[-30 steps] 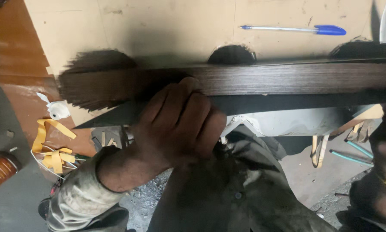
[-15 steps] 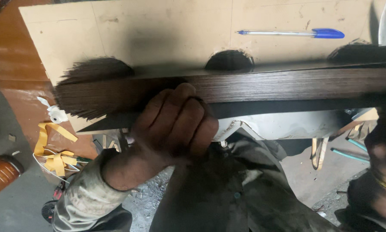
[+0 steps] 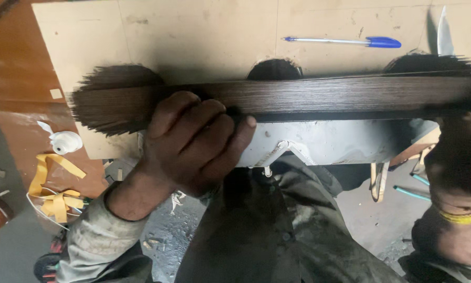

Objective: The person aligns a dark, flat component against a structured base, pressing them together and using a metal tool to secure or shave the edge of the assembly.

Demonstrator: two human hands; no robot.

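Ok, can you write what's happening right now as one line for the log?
left hand: gripping dark wood strip | right hand: at strip's right end, grip unclear | strip: lying across beige board | blue pen: on board, untouched

You have two hands in view: your left hand (image 3: 193, 144) wraps one dark wood-grain strip (image 3: 319, 97), and your right hand (image 3: 458, 157) sits at that strip's right end. There is one pale board (image 3: 204, 36) behind the strip. On the board, above the strip, lies one blue-capped pen (image 3: 345, 41). Three dark semicircular patches show along the strip's upper edge: one at its left end (image 3: 121, 77), one at the middle (image 3: 275, 69), one toward the right (image 3: 429, 64). Below the strip's left end lie one small white object (image 3: 65, 141) and one tangle of yellow tape (image 3: 52, 191). One yellow band (image 3: 461, 216) circles your right wrist.
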